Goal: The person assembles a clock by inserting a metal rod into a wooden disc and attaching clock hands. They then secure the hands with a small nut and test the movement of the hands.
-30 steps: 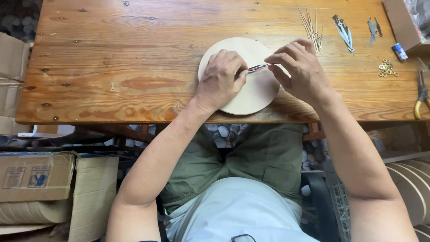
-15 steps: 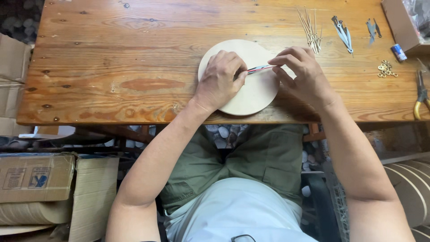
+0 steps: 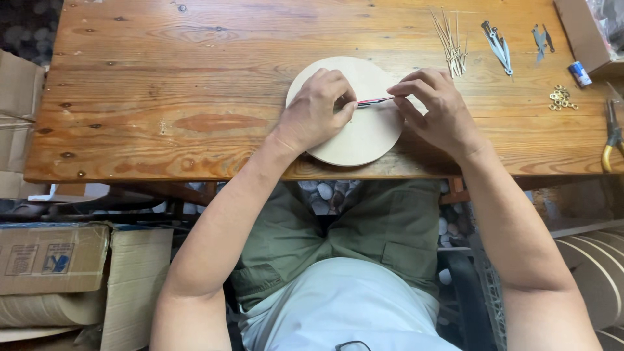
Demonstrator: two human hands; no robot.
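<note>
A pale round wooden disc (image 3: pixel 364 140) lies flat at the near edge of a brown wooden table (image 3: pixel 169 104). My left hand (image 3: pixel 316 109) rests on the disc's left half, fingers curled, pinching one end of a thin red and silver strip (image 3: pixel 375 101). My right hand (image 3: pixel 435 110) sits on the disc's right edge and pinches the strip's other end between thumb and forefinger. The strip lies level just above the disc's upper middle. What the strip is exactly is too small to tell.
A bundle of thin wooden sticks (image 3: pixel 450 44), small metal blades (image 3: pixel 497 44), more metal pieces (image 3: pixel 540 39), a heap of brass rings (image 3: pixel 561 98), a small blue and white cylinder (image 3: pixel 580 73) and yellow-handled pliers (image 3: pixel 611 136) lie at the right. Cardboard boxes (image 3: pixel 52 260) stand left below.
Both hands have stayed on the disc with the strip between them. The right hand's fingers have shifted slightly along the strip.
</note>
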